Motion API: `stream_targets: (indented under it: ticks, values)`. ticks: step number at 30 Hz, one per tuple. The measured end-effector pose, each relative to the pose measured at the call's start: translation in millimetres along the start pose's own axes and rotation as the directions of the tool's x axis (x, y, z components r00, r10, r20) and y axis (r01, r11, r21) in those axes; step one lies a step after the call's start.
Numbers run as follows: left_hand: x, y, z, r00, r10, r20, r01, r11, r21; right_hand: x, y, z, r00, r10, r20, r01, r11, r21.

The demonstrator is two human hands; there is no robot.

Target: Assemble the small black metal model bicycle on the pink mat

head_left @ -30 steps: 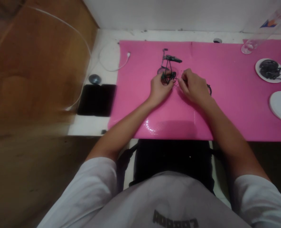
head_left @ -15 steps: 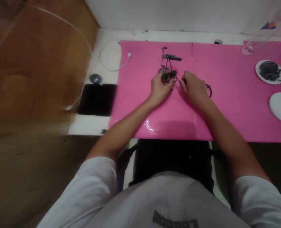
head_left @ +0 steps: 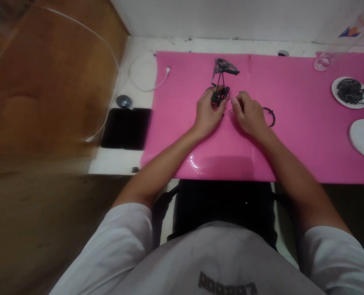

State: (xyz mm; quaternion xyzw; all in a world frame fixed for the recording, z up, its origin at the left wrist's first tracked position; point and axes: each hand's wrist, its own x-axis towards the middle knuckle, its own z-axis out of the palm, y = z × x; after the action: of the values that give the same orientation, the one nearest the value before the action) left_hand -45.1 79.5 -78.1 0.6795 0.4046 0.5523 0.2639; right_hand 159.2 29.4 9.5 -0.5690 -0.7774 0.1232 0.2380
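- While my left hand (head_left: 209,110) holds the lower part of the dark wire model (head_left: 223,81) in the head view, the upper part projects well beyond my fingers. Risk: the model may twist or tip. Likely cause: a pull applied away from the gripped section.
- My right hand (head_left: 250,111) is just beside it, fingers curled and thumb near them. Some fine strands (head_left: 230,98) show in the gap between my hands. I cannot tell whether my right fingertips are closed on a strand. Risk: a strand may slip or bend out of line. Likely cause: an uneven or insecure pinch.
- Thin struts, I judge, will deform easily. Likely cause: excess squeeze from my left thumb and fingers.
- A dark ring (head_left: 273,117) lies on the pink cover (head_left: 299,151) near my right wrist. Risk: it may be swept aside. Likely cause: a backward or outward movement of my forearm.
- Location of the model: over the pink cover on the table (head_left: 111,166), toward the far side, in and above my left hand.
- Appearance of the model: dark, open and spindly, with a looped, roughly horizontal top carried on narrow struts. The lower part is a denser tangle with a dark green patch. It resembles a miniature bicycle frame. Details beneath my fingers are hidden; finer joints are too blurred to inspect.
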Motion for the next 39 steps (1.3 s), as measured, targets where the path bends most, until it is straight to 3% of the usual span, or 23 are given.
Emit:
stream_targets:
  ticks: [5,11,16,20,25,29,39]
  values:
    - [0.0,14.4,-3.4,0.999,-0.047,-0.016,0.046,0.998,-0.052,-0.3,-2.7,-7.5,0.999,-0.035,-0.005,0.035,0.999,-0.001]
    - [3.9,18.0,-3.4,0.998,-0.062,-0.017,0.061,0.997,-0.050,3.9,1.3,-10.3,0.989,-0.146,0.012,0.147,0.989,-0.026]
    - [4.1,28.3,-5.3,0.998,-0.055,-0.031,0.053,0.998,-0.045,1.1,3.1,-9.4,0.995,-0.098,0.020,0.098,0.995,-0.010]
    - [1.2,38.4,-9.5,1.000,-0.002,-0.023,0.002,1.000,-0.007,-0.4,2.6,-3.6,0.997,-0.076,-0.002,0.076,0.985,0.155]
    - [1.2,41.5,-13.3,0.998,0.057,-0.001,-0.057,0.998,0.014,-2.1,-7.7,3.9,0.998,-0.004,0.062,-0.016,0.946,0.323]
    - [1.9,39.9,-12.7,0.998,0.055,-0.006,-0.055,0.999,0.001,-1.4,-11.4,5.3,0.998,0.027,0.051,-0.042,0.945,0.326]
    - [1.8,43.0,-8.7,1.000,0.002,-0.006,-0.002,0.999,-0.043,4.3,1.6,-0.4,0.996,-0.006,-0.087,0.029,0.966,0.258]
